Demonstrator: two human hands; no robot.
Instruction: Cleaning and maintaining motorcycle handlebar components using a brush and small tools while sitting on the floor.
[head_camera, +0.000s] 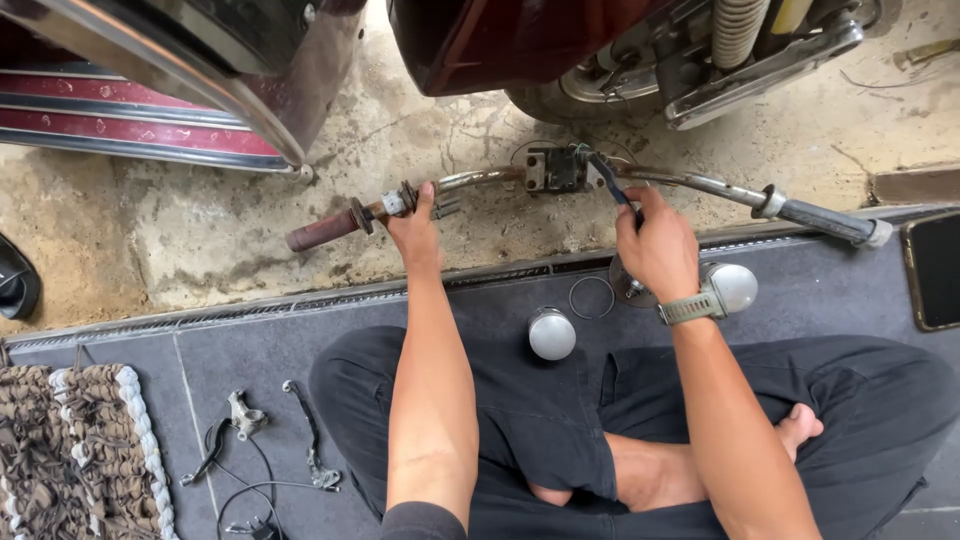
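The handlebar (480, 182) lies across the concrete floor (200, 240), just past a grey mat (300, 330). The left hand (415, 230) grips it near the brown grip (322, 230); the right hand (655, 245) holds a blue-handled tool (610, 180) at the centre clamp (555, 168). Steadying the bar firmly should keep the tool seated. Two round lamps (552, 334) sit nearby.

Grey floor mat (250, 345) is spread beside rough concrete ground (420, 150). On the mat are laid two round lamps (551, 333), a thin ring (591, 297), two brake levers with cables (270, 450), a woven rug (80, 450) and a phone (935, 270). On the concrete, a handlebar (500, 180) is rested.
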